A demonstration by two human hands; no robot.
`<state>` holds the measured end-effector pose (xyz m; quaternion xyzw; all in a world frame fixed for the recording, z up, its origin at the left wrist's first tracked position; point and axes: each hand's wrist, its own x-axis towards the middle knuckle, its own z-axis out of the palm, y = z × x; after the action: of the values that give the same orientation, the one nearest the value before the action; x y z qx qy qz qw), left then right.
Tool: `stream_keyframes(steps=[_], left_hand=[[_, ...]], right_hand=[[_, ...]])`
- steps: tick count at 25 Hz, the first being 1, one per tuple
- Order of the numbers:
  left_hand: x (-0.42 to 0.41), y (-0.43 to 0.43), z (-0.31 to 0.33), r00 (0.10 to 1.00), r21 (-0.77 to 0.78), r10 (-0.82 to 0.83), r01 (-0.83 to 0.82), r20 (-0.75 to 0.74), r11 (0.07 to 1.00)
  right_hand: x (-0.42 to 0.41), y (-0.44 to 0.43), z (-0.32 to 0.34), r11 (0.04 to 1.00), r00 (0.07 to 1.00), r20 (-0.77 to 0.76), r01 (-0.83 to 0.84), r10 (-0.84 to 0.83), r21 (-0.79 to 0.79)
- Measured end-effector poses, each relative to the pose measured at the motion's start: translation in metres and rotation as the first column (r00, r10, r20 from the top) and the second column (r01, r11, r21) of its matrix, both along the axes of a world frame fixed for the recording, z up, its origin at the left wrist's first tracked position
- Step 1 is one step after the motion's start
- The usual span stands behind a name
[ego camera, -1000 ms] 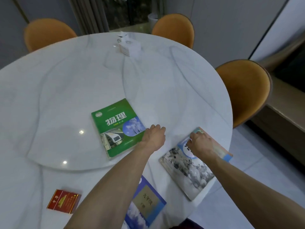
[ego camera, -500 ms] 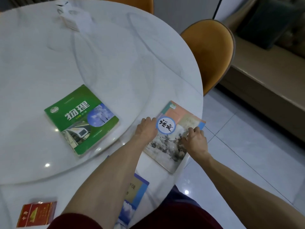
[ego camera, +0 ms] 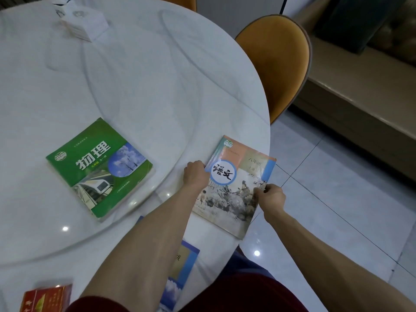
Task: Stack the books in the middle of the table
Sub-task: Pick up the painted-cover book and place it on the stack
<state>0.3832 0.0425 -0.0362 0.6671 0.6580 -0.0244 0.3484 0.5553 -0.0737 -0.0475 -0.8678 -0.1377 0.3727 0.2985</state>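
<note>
A grey-and-orange book with a blue circle lies at the table's right edge, its corner jutting over the floor. My left hand grips its left edge and my right hand pinches its right edge. A green book lies flat on the glass turntable to the left. A blue book sits near the front edge, mostly hidden under my left forearm.
The white marble round table carries a white tissue box at the back and a red packet at the front left. An orange chair stands close to the right edge; a bench runs along the far right.
My left hand came off the table by the green book and took the grey book's left edge. My right hand slid from the cover to its right edge. The camera turned right.
</note>
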Motion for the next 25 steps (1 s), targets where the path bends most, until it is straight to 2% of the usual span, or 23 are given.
stream_keyframes(steps=[6,11,19,25], left_hand=[[-0.003,0.001,0.011,0.984,-0.027,0.059,-0.056,0.169,0.998],[-0.024,0.007,0.029,0.924,-0.026,0.203,-0.206,0.322,0.978],[-0.082,0.023,0.064,0.776,0.012,0.426,-0.486,0.465,0.874],[-0.133,0.025,0.086,0.69,0.051,0.553,-0.645,0.467,0.762]], right_hand=[[0.011,0.007,0.01,0.997,0.998,-0.051,0.032,-0.028,0.071],[0.011,0.038,0.033,0.976,0.989,-0.145,0.005,0.028,0.22],[-0.026,0.124,0.081,0.915,0.946,-0.156,-0.22,0.285,0.337],[-0.079,0.181,0.108,0.815,0.848,-0.14,-0.428,0.512,0.391]])
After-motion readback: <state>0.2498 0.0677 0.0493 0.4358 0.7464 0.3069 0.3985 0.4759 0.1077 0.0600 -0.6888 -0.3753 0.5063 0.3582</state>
